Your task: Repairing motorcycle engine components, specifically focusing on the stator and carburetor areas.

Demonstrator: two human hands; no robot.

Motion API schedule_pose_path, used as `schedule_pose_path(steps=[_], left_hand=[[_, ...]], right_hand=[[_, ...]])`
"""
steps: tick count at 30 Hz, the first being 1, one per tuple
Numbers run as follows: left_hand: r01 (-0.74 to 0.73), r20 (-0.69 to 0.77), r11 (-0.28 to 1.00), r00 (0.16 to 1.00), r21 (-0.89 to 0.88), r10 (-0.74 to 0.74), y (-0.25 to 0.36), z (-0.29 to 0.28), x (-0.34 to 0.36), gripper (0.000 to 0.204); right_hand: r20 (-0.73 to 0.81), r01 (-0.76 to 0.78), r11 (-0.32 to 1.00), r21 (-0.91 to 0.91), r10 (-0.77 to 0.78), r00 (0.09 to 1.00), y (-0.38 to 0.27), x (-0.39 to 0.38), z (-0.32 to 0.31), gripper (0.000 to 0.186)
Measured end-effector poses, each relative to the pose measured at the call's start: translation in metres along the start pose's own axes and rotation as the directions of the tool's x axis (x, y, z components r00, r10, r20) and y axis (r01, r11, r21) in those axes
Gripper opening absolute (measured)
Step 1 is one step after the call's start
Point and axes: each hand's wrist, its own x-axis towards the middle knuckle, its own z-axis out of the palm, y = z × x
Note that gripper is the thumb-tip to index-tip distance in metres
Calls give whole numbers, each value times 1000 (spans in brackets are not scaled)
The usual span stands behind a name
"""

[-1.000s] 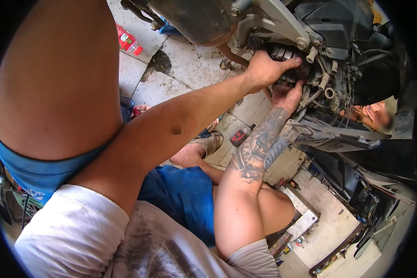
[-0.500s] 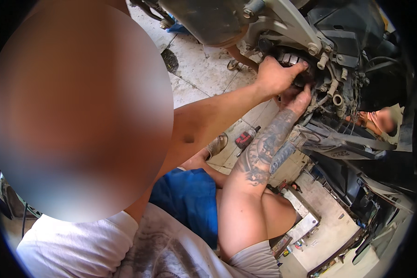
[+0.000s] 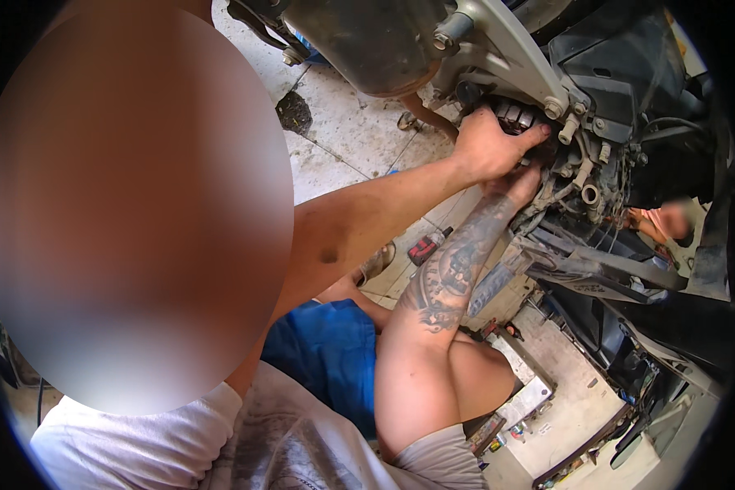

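Note:
My left hand (image 3: 495, 145) is closed round a dark, round part with light metal segments (image 3: 516, 118), set low in the side of a partly stripped scooter (image 3: 584, 175). Its thumb lies along the part's near edge; its fingers reach behind and are hidden. Just below, my tattooed right arm leads to my right hand (image 3: 521, 184), which grips the same part from underneath, most of its fingers out of sight. A grey metal bracket (image 3: 521, 51) crosses above both hands. Dirty hoses and wires (image 3: 584, 171) hang close to the right of them.
A dark muffler (image 3: 367, 49) and rusty exhaust pipe (image 3: 429, 117) are at the top. A red-and-black power tool (image 3: 429, 247) lies on the tiled floor (image 3: 335, 155). Lower right, a pale board (image 3: 580, 408) lies beside dark body panels (image 3: 604, 327). Another person (image 3: 660, 222) partly shows through a gap.
Both hands stay at the round part. My right hand has slipped slightly lower and left, and its thumb is now less visible. The view has shifted a little.

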Motion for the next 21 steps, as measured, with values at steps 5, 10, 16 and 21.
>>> schedule_pose_path(steps=[5, 10, 16, 21], left_hand=[[32, 140, 994, 990, -103, -18, -18, -4, 17, 58], [199, 328, 965, 935, -173, -134, -10, -10, 17, 66], [114, 304, 986, 950, -122, -73, -25, -10, 31, 62], [74, 332, 981, 943, -182, -9, -29, -6, 26, 61]], right_hand=[[-54, 178, 966, -190, -192, 980, 1, 2, 5, 50], [-53, 342, 899, -273, -369, 928, 3, 18, -16, 47], [217, 194, 981, -15, -186, 958, 1, 26, -30, 47], [206, 179, 982, -58, -164, 965, -4, 24, -29, 46]])
